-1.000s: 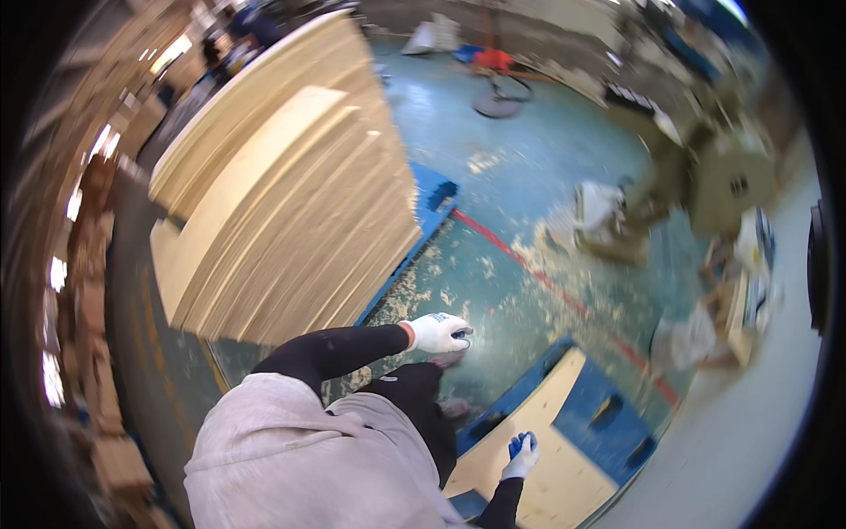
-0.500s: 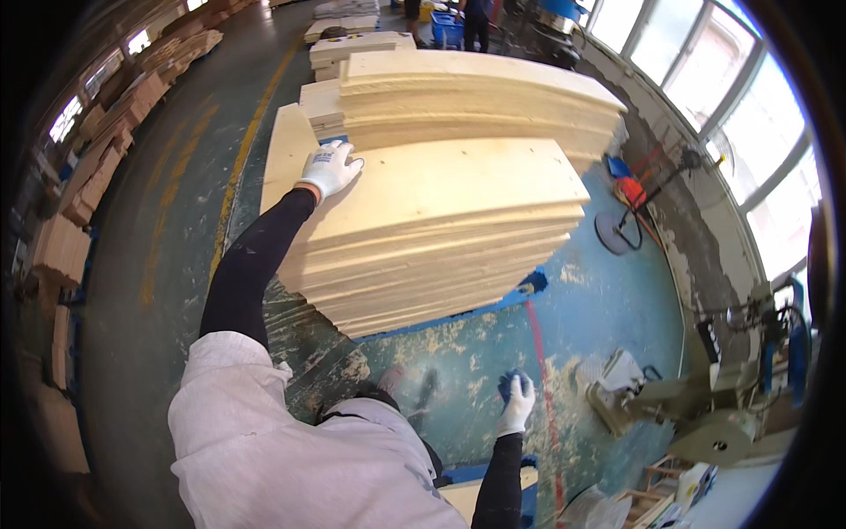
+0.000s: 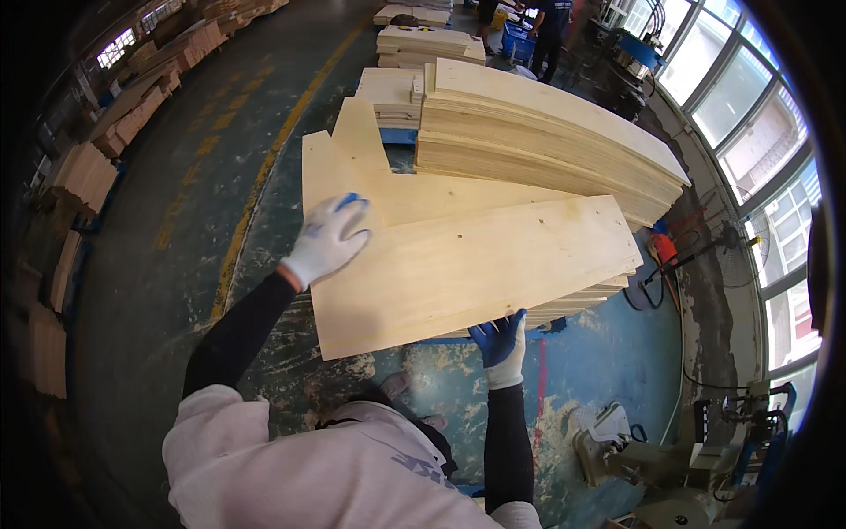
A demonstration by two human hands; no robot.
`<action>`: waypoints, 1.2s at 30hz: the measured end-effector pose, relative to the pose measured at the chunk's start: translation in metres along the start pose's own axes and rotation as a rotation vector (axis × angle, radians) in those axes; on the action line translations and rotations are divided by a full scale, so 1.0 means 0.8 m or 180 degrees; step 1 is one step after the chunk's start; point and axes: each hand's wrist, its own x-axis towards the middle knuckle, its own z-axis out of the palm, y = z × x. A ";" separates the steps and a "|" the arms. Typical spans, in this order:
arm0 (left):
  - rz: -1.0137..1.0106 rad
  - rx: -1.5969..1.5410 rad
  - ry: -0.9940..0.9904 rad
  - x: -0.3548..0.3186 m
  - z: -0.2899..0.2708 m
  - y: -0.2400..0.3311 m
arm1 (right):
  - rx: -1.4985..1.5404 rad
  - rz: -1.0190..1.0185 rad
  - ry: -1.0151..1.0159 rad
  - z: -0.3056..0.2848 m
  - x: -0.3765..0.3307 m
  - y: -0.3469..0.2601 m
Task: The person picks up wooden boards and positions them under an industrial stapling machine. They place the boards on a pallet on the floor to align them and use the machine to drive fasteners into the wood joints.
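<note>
A pale wooden board lies slanted across the top of a stack of similar boards, its near left corner sticking out past the stack. My left hand, in a white glove with blue fingertips, is over the board's left end. Its thumb stands apart from the fingers, and motion blurs it a little; whether it touches the wood I cannot tell. At the near edge, my right hand holds the board, blue palm up and fingers at the rim, their tips partly hidden. Beneath, another board shows, with a pointed piece at its far left.
A taller stack of boards stands just behind. Farther back are smaller stacks and a person beside a blue crate. A fan and a machine stand at right. More wood stacks line the left.
The top board has turned and shifted toward me, uncovering the one beneath. My right hand has risen from my side to its near edge. The left hand has come nearer.
</note>
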 end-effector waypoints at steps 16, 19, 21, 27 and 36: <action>-0.2549 -0.5472 -0.1015 -0.235 0.055 0.234 | 0.0284 -0.0775 0.0148 -0.174 -0.164 -0.084; -0.2056 -0.5139 -0.2011 -0.197 0.100 0.290 | 0.1039 -0.1161 0.0509 -0.271 -0.235 -0.100; -0.2014 -0.5066 -0.2649 -0.173 0.132 0.321 | 0.1190 -0.1399 0.0439 -0.315 -0.271 -0.094; -0.1223 -0.4536 -0.4022 -0.105 0.257 0.504 | 0.1460 -0.2449 0.1471 -0.405 -0.360 -0.069; 0.0409 -0.3846 -0.5540 -0.061 0.400 0.647 | -0.1032 0.0059 0.5150 -0.451 -0.417 0.094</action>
